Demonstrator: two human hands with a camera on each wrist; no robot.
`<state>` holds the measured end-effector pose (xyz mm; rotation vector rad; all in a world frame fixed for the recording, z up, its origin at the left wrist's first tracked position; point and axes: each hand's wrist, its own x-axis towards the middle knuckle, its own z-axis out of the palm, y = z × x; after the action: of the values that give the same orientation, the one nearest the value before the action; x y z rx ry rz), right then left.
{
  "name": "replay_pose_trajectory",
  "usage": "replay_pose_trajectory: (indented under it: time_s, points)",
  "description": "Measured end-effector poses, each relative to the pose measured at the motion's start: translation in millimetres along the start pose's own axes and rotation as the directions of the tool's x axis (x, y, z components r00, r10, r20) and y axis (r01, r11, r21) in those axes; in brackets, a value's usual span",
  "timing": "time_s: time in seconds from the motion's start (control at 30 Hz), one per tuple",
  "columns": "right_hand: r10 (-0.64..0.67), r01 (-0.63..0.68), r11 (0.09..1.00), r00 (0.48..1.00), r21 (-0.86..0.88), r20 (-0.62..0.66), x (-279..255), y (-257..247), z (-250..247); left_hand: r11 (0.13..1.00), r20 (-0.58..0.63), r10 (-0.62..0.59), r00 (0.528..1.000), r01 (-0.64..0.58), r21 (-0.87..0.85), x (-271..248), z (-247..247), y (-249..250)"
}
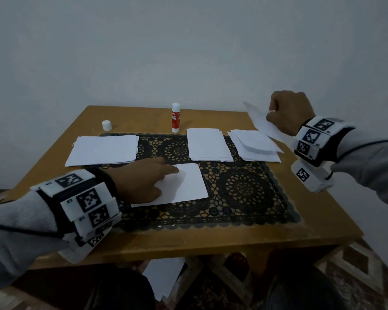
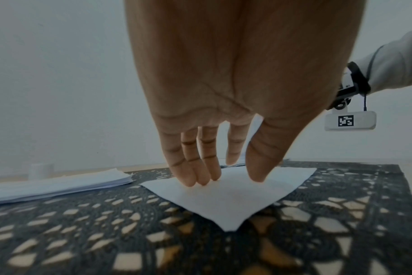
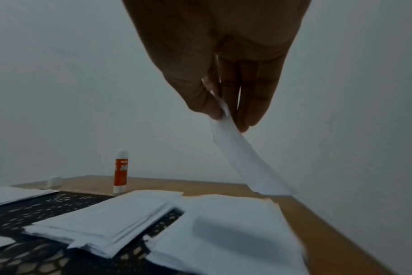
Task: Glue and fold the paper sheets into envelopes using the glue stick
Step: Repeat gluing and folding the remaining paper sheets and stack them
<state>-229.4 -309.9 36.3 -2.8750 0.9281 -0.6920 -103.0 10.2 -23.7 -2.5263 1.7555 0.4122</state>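
Left hand (image 1: 141,182) flat, pressing fresh sheet (image 1: 184,186) on mat. Right hand (image 1: 289,113) pinches finished piece (image 1: 262,124) above right pile (image 1: 255,144). Glue stick (image 1: 175,118) uncapped, upright at counter (image 1: 211,242) back. Flat stack (image 1: 103,151) left.

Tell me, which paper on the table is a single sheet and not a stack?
The single sheet nearest the person, on the black lace mat under the left hand. The three other papers behind it are stacks.

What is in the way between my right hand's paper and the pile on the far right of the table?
Nothing visible. The right hand pinches the folded paper in the air above the rightmost paper stack, with only open space between them. The glue stick stands well off to the left.
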Motion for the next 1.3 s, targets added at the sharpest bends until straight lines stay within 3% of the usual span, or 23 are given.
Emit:
replay_pose_trajectory:
  time_s: [0.1, 0.27, 0.4, 0.47, 0.53, 0.6, 0.67, 0.73, 0.8, 0.93, 1.07, 1.13, 1.2, 1.3]
  points:
    - [-0.038, 0.039, 0.999, 0.998, 0.028, -0.045, -3.4, -2.6, -8.8, 1.000, -0.007, -0.010, 1.000, 0.010, -0.028, -3.4, -1.0, 0.0]
    - [-0.056, 0.056, 0.998, 0.998, 0.004, 0.028, -11.3, -2.6, 3.7, 1.000, -0.020, -0.005, 1.000, 0.005, 0.000, -5.6, 0.7, 3.8]
    - [-0.155, 0.169, 0.978, 0.981, 0.121, -0.116, -20.2, -15.2, 3.2, 0.996, -0.030, -0.026, 0.999, 0.023, -0.083, -8.6, -3.7, -0.2]
    - [-0.254, 0.277, 0.943, 0.958, 0.185, -0.135, -28.8, -33.3, -7.7, 0.983, -0.124, -0.062, 0.990, 0.039, -0.180, -11.2, -9.1, -5.8]
    - [-0.324, 0.325, 0.884, 0.944, 0.338, -0.058, -41.1, -57.2, -20.8, 0.953, -0.278, -0.133, 0.951, 0.045, -0.300, -11.6, -15.3, -13.2]
    - [-0.363, 0.226, 0.756, 0.925, 0.614, 0.107, -55.3, -82.3, -32.3, 0.847, -0.360, -0.261, 0.896, 0.034, -0.530, -9.3, -22.1, -19.8]
    - [-0.410, 0.038, 0.565, 0.880, 0.824, 0.241, -65.5, -102.0, -37.4, 0.630, -0.325, -0.368, 0.871, -0.023, -0.776, -8.2, -30.0, -21.3]
    - [-0.438, -0.103, 0.427, 0.845, 0.898, 0.305, -69.8, -114.2, -36.2, 0.350, -0.231, -0.384, 0.894, -0.090, -0.932, -10.8, -35.7, -19.6]
    - [-0.420, -0.187, 0.362, 0.842, 0.913, 0.339, -69.1, -119.0, -31.0, 0.220, -0.147, -0.338, 0.930, -0.074, -0.973, -16.7, -37.7, -20.1]
    - [-0.280, -0.355, 0.335, 0.847, 0.873, 0.451, -64.9, -117.4, -8.3, 0.241, -0.112, -0.367, 0.924, -0.022, -0.970, -26.5, -30.3, -24.7]
    - [-0.220, -0.550, 0.370, 0.731, 0.749, 0.646, -71.6, -116.3, 17.3, 0.271, -0.115, -0.505, 0.855, 0.030, -0.962, -29.5, -23.4, -35.7]
    - [-0.238, -0.561, 0.429, 0.687, 0.708, 0.687, -76.1, -118.0, 25.9, 0.283, -0.111, -0.549, 0.829, 0.060, -0.957, -29.2, -19.8, -41.4]
    - [-0.212, -0.551, 0.462, 0.692, 0.695, 0.690, -77.7, -118.8, 33.1, 0.260, -0.083, -0.553, 0.829, 0.077, -0.963, -29.2, -16.1, -41.7]
    - [-0.146, -0.561, 0.486, 0.704, 0.670, 0.696, -77.8, -117.3, 41.4, 0.263, 0.024, -0.539, 0.842, 0.195, -0.945, -27.2, -8.8, -45.3]
